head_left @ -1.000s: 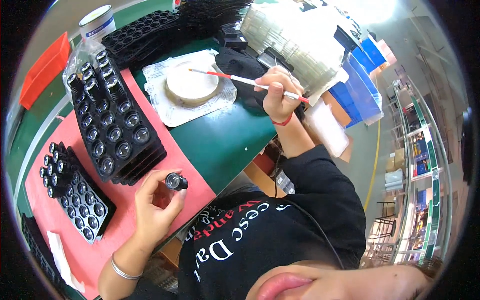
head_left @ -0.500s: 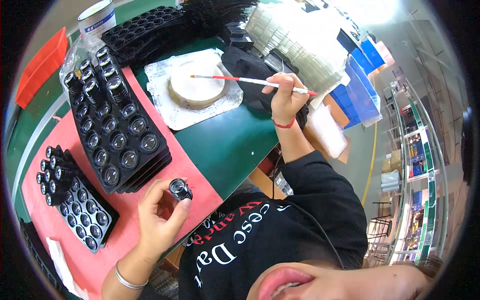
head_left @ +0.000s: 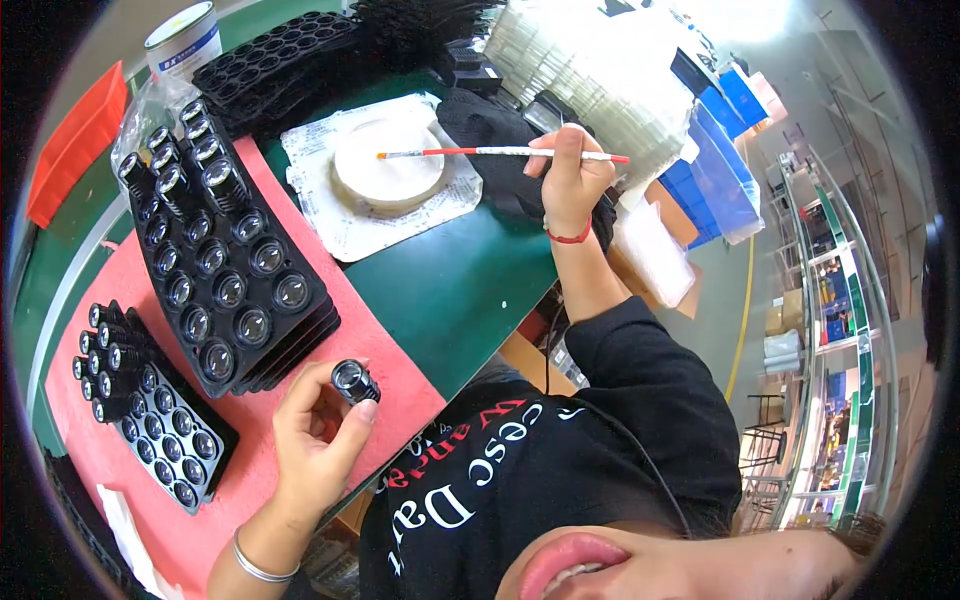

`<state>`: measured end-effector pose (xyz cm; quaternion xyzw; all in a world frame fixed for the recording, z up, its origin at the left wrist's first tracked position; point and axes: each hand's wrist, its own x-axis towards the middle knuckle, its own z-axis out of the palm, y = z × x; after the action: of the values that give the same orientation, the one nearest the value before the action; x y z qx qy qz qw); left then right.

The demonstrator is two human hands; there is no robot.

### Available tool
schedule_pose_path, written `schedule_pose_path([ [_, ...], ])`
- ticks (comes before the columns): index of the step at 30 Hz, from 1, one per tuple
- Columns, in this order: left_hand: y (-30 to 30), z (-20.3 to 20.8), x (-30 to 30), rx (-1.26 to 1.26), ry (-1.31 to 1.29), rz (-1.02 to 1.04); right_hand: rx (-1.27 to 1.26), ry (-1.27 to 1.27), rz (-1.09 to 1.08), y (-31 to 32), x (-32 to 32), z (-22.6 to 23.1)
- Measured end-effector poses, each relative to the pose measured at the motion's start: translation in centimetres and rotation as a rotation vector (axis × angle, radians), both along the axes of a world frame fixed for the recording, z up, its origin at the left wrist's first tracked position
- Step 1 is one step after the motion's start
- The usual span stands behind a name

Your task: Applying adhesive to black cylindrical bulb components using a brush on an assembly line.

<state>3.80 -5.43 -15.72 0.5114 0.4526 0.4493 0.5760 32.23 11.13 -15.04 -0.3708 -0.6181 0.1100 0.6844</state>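
Observation:
Between the thumb and fingers of my left hand is a small black lens barrel, its glass end facing up, above the pink mat. My right hand grips a thin paintbrush with a red and white handle. The brush tip reaches over the round white dish; whether it touches the dish's surface I cannot tell. That dish sits on a square white sheet. Left of my left hand stands a large black tray of lens barrels, stacked on other trays. A smaller tray of lenses lies nearer the left edge.
The pink mat covers part of the green table. At the back are a white can, black empty-celled trays and stacked clear trays. A red bin is far left; blue boxes stand right.
My right hand has shifted slightly upward, and the brush now lies more level. The left hand still holds the lens barrel, almost unmoved. The whole view has shifted a little.

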Motion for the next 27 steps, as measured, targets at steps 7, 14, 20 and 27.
schedule_pose_path([
  [7, 0.0, -0.1, -0.3, 0.002, -0.017, -0.004, -0.025, 0.183, -0.115, 0.6, 1.0, 0.9],
  [14, -0.1, -0.2, -0.3, -0.074, -0.07, 0.011, 0.013, 0.556, 0.076, -3.1, 2.7, -0.6],
  [20, 0.0, -0.4, -0.5, -0.11, -0.123, 0.031, -0.134, 0.816, 0.534, -7.4, 2.0, -4.8],
  [27, 0.2, -0.9, -0.8, -0.153, -0.098, 0.056, -0.103, 0.448, 0.792, -8.4, 1.1, -6.4],
])
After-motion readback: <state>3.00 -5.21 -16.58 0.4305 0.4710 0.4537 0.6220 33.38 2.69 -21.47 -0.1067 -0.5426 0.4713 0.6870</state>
